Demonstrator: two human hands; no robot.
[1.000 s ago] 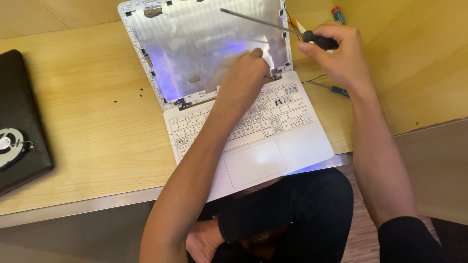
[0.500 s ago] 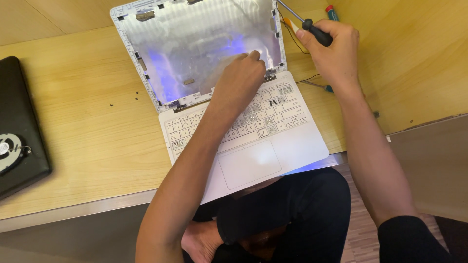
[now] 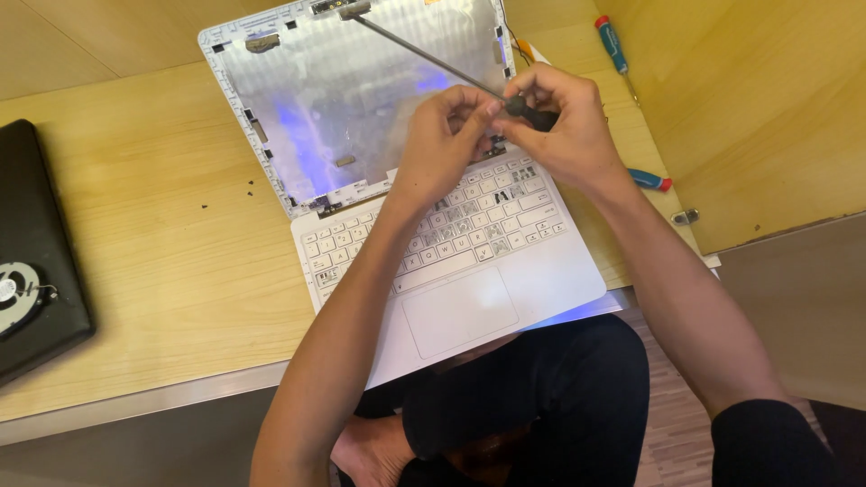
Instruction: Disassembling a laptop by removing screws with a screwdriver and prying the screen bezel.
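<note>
1. Two black items sit far left of the white laptop [image 3: 451, 261]: a dark slab-like device [image 3: 36, 252] with a round fan [image 3: 16, 293] showing at its lower edge, both flat on the pale wood-grain desk [image 3: 162, 261].
2. Just left of the laptop, a few tiny dark specks [image 3: 209, 189], maybe screws, lie loose on the wood.
3. The laptop lies open, its lid stripped to a dull silvery metal sheet [image 3: 352, 99] with a bluish sheen inside a white plastic rim; the keyboard has pale keys and a smooth touchpad [image 3: 460, 311].
4. The left hand [image 3: 442, 144] hovers over the laptop's right hinge; half a second ago its fingertips pressed down at that hinge, and now they are lifted and pinched together against the screwdriver [image 3: 433, 59] near where shaft meets handle. That suggests it is steadying or adjusting the tool, not touching the hinge.
5. The right hand [image 3: 564, 126] has swung in from beyond the laptop's right corner and is curled tight around the dark handle; the thin steel shaft slants up-left over the lid.
6. Right of the laptop, two blue-handled, red-tipped screwdrivers [image 3: 612, 41] [image 3: 649, 180] rest on the desk.
</note>
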